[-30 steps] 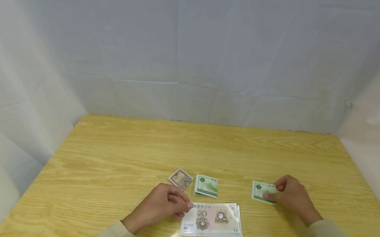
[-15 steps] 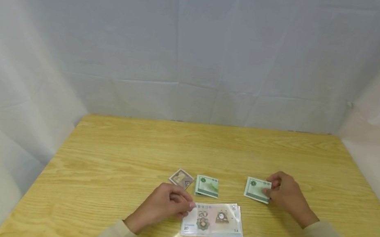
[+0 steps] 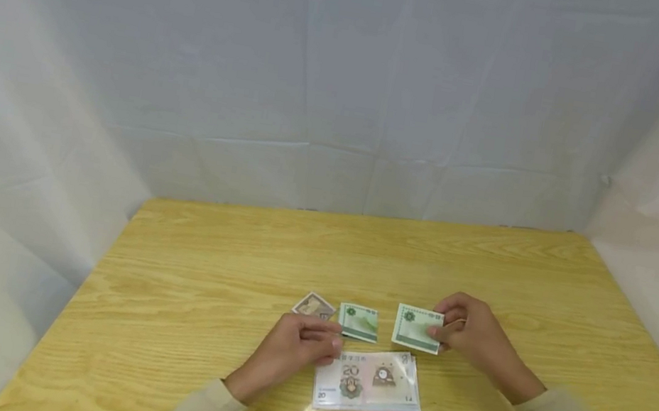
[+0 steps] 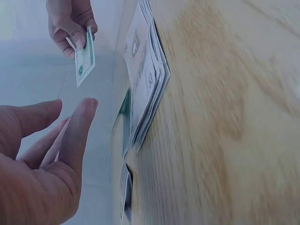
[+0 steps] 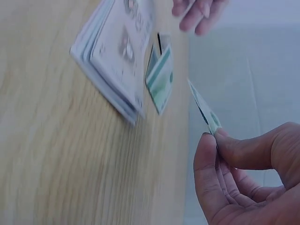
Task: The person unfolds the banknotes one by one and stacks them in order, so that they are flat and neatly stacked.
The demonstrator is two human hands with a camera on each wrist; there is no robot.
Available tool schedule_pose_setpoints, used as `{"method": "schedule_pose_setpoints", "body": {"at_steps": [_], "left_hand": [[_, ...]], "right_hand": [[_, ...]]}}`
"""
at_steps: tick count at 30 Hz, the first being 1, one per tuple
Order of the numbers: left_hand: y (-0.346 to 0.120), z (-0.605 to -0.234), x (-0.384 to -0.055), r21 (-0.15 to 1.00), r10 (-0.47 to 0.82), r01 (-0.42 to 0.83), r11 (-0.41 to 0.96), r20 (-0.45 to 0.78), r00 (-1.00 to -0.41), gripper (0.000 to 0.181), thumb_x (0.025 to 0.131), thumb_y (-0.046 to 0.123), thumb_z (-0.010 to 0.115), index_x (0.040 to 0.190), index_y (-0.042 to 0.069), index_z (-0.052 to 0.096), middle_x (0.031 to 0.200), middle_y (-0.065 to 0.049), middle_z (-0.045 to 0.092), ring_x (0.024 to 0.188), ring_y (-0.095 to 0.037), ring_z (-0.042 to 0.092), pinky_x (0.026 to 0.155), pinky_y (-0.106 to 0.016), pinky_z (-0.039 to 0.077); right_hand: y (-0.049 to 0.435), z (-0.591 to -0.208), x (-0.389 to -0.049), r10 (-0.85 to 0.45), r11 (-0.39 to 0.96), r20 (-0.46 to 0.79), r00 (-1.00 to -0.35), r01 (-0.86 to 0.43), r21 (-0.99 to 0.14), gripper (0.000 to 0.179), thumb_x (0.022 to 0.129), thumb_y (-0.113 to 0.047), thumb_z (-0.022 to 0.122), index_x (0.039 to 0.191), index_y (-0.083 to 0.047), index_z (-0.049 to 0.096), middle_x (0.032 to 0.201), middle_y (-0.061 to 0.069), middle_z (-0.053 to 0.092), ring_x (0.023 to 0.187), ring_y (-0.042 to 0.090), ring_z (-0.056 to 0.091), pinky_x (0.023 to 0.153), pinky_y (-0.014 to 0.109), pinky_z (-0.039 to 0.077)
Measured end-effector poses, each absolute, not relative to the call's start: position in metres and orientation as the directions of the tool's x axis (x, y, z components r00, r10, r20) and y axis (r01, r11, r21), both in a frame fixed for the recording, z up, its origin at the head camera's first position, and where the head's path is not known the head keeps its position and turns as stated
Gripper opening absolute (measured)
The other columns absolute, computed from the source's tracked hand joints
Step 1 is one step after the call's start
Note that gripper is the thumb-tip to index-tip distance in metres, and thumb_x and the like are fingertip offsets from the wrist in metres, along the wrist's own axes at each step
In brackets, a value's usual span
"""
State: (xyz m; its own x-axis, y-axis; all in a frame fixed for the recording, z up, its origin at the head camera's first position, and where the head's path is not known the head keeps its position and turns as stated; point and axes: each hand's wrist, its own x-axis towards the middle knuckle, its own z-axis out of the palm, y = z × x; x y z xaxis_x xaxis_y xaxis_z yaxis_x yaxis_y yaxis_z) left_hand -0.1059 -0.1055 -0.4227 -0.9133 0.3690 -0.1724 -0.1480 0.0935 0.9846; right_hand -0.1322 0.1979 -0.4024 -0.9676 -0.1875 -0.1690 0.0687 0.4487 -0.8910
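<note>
The person's right hand (image 3: pixel 471 334) pinches a folded green note (image 3: pixel 415 327) above the tabletop (image 3: pixel 232 248), to the right of a second green note (image 3: pixel 360 322). The left hand (image 3: pixel 289 348), parted and holding nothing, hovers by the left end of a pale stack of notes (image 3: pixel 368 386); a brown note (image 3: pixel 314 305) lies on that hand's far side.

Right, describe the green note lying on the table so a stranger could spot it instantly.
On the wooden table, find the stack topped by a 20 note. Just beyond its left half, right of a brown note, lies the folded green note. Unlike its green lookalike, it is not in the right hand.
</note>
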Motion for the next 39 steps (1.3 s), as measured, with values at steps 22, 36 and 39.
{"method": "schedule_pose_setpoints", "body": {"at_steps": [22,36,39], "left_hand": [[-0.088,-0.422,-0.106,0.907,0.399,-0.395,-0.148,-0.311,-0.863,0.039,0.102,0.007,0.061,0.132,-0.016,0.054,0.113,-0.026,0.069,0.103,-0.033,0.071,0.090,-0.032,0.060],[-0.086,-0.414,-0.103,0.924,0.430,-0.355,-0.143,-0.265,-0.863,0.050,0.101,0.014,0.064,0.140,-0.013,0.047,0.118,-0.027,0.068,0.105,-0.033,0.071,0.092,-0.035,0.060],[-0.086,-0.414,-0.103,0.925,0.418,-0.350,-0.151,-0.261,-0.870,0.051,0.101,0.015,0.065,0.140,-0.013,0.048,0.119,-0.027,0.067,0.106,-0.034,0.071,0.092,-0.035,0.060]], "right_hand": [[0.151,-0.407,-0.121,-0.268,0.210,-0.266,-0.926,0.213,-0.954,0.042,0.085,-0.008,0.082,0.112,0.007,0.054,0.086,0.012,0.068,0.072,0.022,0.068,0.069,0.040,0.065],[0.136,-0.416,-0.116,-0.242,0.212,-0.290,-0.926,0.242,-0.947,0.034,0.084,-0.016,0.084,0.107,0.004,0.069,0.100,0.014,0.066,0.082,0.023,0.067,0.076,0.038,0.065],[0.134,-0.415,-0.114,-0.269,0.212,-0.289,-0.919,0.236,-0.948,0.037,0.085,-0.020,0.084,0.110,0.002,0.070,0.107,0.015,0.065,0.088,0.025,0.067,0.081,0.040,0.064]]}}
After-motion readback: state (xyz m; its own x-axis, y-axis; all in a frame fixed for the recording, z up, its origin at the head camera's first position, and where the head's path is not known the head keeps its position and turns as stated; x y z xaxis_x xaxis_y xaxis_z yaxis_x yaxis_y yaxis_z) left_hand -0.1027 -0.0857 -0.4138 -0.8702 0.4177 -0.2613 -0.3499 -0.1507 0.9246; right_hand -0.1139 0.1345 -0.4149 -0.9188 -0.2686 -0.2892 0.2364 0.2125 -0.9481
